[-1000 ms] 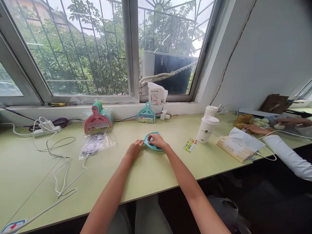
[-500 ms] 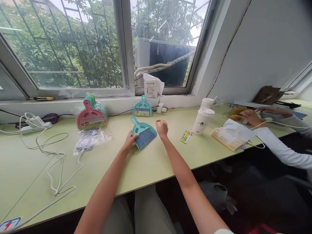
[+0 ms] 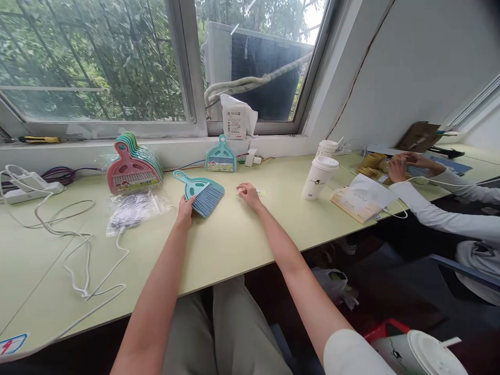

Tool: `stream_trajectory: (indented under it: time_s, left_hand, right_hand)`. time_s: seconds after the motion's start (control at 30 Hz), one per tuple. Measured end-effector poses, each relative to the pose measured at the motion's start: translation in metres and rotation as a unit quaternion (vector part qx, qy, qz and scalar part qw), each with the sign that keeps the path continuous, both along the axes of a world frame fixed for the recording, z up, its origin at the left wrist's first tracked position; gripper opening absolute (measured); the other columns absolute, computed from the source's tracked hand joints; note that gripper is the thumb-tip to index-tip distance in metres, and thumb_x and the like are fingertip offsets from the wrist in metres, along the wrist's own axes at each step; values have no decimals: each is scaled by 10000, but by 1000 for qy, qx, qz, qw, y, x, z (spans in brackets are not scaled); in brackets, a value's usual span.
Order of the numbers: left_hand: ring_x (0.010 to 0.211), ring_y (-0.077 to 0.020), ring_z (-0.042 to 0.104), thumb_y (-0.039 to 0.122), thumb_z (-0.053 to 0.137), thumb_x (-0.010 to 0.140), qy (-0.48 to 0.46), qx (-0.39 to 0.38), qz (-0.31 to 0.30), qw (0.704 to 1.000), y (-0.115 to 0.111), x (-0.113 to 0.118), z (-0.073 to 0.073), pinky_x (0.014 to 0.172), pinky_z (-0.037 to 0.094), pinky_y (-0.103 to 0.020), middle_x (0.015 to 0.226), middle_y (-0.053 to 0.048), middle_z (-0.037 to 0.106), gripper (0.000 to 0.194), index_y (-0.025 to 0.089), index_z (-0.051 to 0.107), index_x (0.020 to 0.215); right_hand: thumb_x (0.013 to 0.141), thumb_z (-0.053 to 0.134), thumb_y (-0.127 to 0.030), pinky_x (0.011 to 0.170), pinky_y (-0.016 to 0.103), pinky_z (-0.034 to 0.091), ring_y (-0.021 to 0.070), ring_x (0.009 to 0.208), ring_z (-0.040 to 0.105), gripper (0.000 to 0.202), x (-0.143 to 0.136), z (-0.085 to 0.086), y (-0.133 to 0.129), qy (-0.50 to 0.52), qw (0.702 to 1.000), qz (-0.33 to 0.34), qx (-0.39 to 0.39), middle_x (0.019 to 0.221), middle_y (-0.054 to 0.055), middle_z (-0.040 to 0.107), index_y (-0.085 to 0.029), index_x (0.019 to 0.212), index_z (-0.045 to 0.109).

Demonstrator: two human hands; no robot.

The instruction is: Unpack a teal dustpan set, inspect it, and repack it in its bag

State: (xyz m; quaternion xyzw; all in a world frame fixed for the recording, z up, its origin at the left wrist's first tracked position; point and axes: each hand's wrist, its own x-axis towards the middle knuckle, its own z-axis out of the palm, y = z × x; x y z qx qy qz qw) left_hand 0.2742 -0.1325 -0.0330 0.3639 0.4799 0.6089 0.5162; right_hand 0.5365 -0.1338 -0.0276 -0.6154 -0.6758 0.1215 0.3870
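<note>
Dustpan set (image 3: pixel 201 192) over the bench (image 3: pixel 226 247), clamped at its near-left edge by your left hand (image 3: pixel 186 211). Handle (image 3: pixel 188 180) points far-left, bristles (image 3: pixel 210 200) toward your right hand (image 3: pixel 249 195), set apart; can't tell its grip.

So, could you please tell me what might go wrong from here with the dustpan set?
The left hand grips the turquoise dustpan-and-brush set by one edge, so it might tip or slip. The right hand partly hides a printed card, which could get bent or pushed away. A wide swing rightward might knock the front lidded paper cup.
</note>
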Motion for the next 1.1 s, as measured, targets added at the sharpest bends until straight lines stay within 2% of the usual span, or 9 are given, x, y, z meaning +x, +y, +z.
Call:
stream_trajectory:
  time_s: [0.1,0.2,0.3,0.43,0.53,0.67,0.77,0.87,1.1]
  left_hand:
    - [782,-131,605,228,647,748,5,9,11,1000,-1,-5,0,747,518,-262,900,-25,638,216,212,584,954]
    - [766,-123,596,244,650,747,6,-1,19,1000,-3,-9,-1,725,504,-248,912,-16,633,230,224,573,963]
    - [727,-119,592,258,656,749,7,-3,22,1000,-4,-10,-1,687,491,-236,878,-8,626,229,229,557,954]
    - [644,-115,582,254,622,782,15,-24,20,999,-3,-9,1,620,481,-239,808,-1,607,166,229,546,927]
    - [624,-115,589,256,642,776,13,-48,-12,999,1,-4,1,579,475,-235,806,-3,604,200,227,530,940]
    - [645,-111,606,255,672,761,-26,-36,-54,998,-4,8,0,599,501,-245,835,-6,615,254,215,518,959]
    - [642,-100,603,251,681,760,-74,-23,-88,993,-16,18,-1,610,511,-242,854,-12,626,263,195,520,961]
    - [611,-87,593,271,708,748,-93,-7,-96,991,-24,21,0,580,499,-223,854,-11,637,302,185,519,967]
    - [681,-113,632,196,770,674,-100,7,-140,985,-23,11,6,614,521,-237,892,-45,664,403,154,528,993]
  right_hand:
    - [898,335,-159,962,309,398,160,1023,584,372,-24,4,-6,-12,997,-70,37,1252,76,551,-208,1096,647]
    - [917,409,-244,1064,422,291,226,1221,482,333,-32,2,-9,-53,987,-152,-10,1343,106,517,-212,1180,611]
    - [899,513,-350,1099,519,210,285,1338,367,360,-31,-7,-9,-108,983,-124,-82,1408,140,477,-195,1211,602]
    - [896,523,-289,1080,453,304,245,1171,562,282,-26,-11,-5,-69,990,-100,-74,1220,112,644,-234,1139,657]
    - [944,402,-353,956,363,447,225,1109,614,383,-28,3,-3,13,990,-137,-40,1215,103,653,-232,1255,590]
    - [971,264,-451,1041,429,382,230,1295,474,492,-55,22,-12,49,993,-106,29,1400,83,511,-253,1368,479]
    - [973,279,-464,1116,586,189,248,1424,266,482,-90,16,-25,-17,999,-45,-2,1508,67,361,-288,1388,449]
    - [974,264,-497,1114,639,60,246,1470,81,535,-114,4,-37,-92,994,-7,-55,1575,66,181,-287,1462,323]
    - [980,151,-519,1096,669,3,220,1472,-55,562,-120,5,-48,-139,984,42,-105,1594,13,6,-322,1506,139]
